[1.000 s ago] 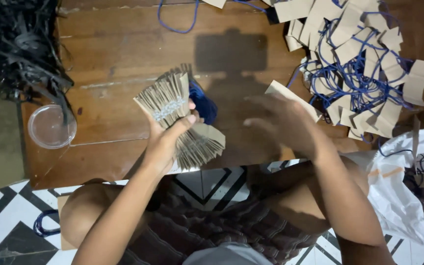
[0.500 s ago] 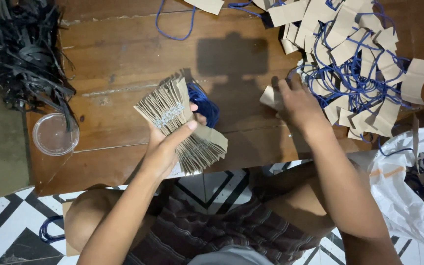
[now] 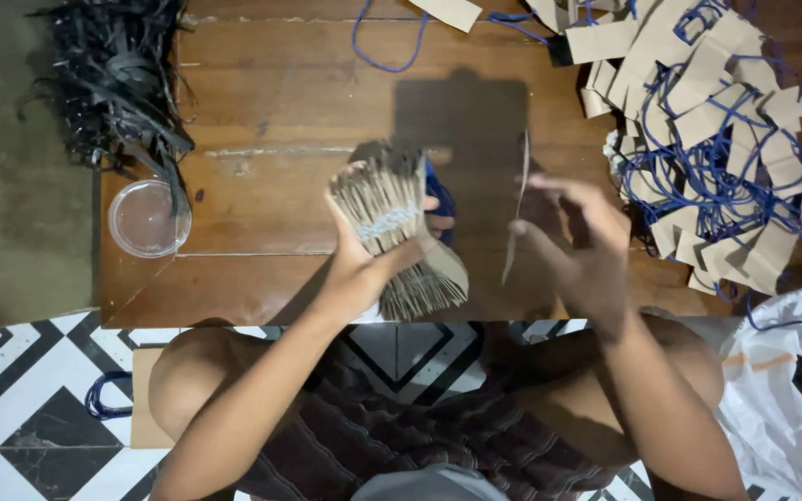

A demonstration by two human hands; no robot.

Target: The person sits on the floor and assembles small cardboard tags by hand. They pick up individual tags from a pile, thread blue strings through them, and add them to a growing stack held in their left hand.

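Observation:
My left hand [image 3: 364, 269] grips a thick stack of brown cardboard tags [image 3: 392, 218], fanned out and bound around the middle with a pale band; blue cords [image 3: 440, 199] hang behind it. My right hand [image 3: 577, 237] holds one thin cardboard tag [image 3: 515, 218] edge-on, just right of the stack, over the wooden table [image 3: 271, 111]. A heap of loose brown tags with blue cords [image 3: 717, 139] lies at the table's right end.
A clear round plastic lid or dish [image 3: 146, 218] sits near the table's left edge. A pile of black strips [image 3: 118, 74] lies at the back left. A white plastic bag [image 3: 782, 399] is on the patterned floor [image 3: 30, 399] at right.
My right hand reached to the tag heap at the right, picked out one tag and brought it back beside the stack. The left hand has kept the stack roughly in place.

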